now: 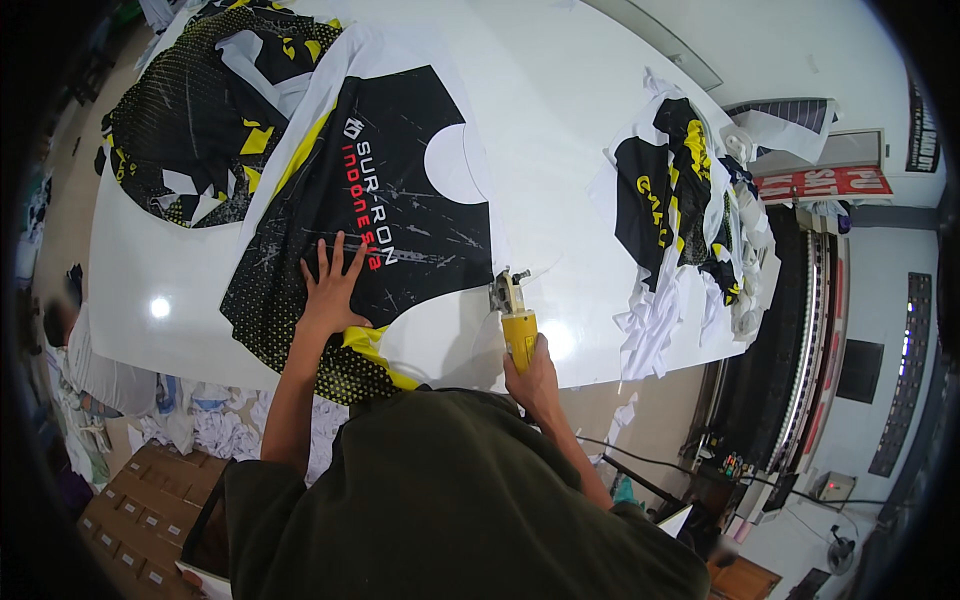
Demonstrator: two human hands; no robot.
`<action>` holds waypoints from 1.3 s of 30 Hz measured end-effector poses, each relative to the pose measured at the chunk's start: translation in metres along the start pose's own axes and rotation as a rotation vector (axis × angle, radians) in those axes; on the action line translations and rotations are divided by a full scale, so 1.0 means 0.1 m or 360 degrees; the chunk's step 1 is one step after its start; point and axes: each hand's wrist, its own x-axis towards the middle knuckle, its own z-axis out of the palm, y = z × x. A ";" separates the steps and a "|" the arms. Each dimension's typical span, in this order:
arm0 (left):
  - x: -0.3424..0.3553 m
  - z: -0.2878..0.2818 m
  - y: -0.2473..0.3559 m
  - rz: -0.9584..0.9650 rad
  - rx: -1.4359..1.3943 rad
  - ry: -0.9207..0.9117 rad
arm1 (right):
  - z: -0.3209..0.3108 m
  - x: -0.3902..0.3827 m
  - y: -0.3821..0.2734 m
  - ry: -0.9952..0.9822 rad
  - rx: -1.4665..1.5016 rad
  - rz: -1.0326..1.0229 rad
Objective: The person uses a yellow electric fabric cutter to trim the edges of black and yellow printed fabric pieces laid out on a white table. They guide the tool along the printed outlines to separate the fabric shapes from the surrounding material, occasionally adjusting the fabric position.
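A black printed jersey panel (410,110) with white and red lettering, a yellow-dotted lower part and a white neck cutout lies spread before me. My left hand (335,295) rests on its lower left area, fingers spread flat. In my right hand (533,382) is a yellow electric fabric cutter (519,335), gripped by its body. The metal cutting head sits by the panel's lower right corner, on the white margin. I cannot make out whether the blade touches cloth. A yellow strip of fabric (365,340) shows below my left hand, near the table's front edge.
A heap of black and yellow fabric (190,110) covers the white table's (560,90) far left. Cut pieces and white scraps (650,330) lie at the right. A cable (640,455) runs rightward. Brown boxes (150,510) stand lower left; another person (100,365) is at the left.
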 end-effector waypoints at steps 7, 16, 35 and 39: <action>0.00 -0.04 0.02 -0.0029 -0.0013 -0.0040 | 0.04 0.12 0.02 0.0009 -0.0007 -0.0067; 0.00 -0.03 0.01 -0.0021 -0.0039 -0.0004 | -0.01 0.10 -0.02 -0.0074 0.0008 0.0043; -0.01 -0.04 0.00 -0.0005 -0.0037 0.0034 | -0.08 1.00 -0.46 -0.0063 -0.0070 -0.0079; -0.02 -0.02 -0.01 -0.0004 -0.0036 0.0039 | -0.08 1.31 -0.54 -0.0060 -0.0108 -0.0070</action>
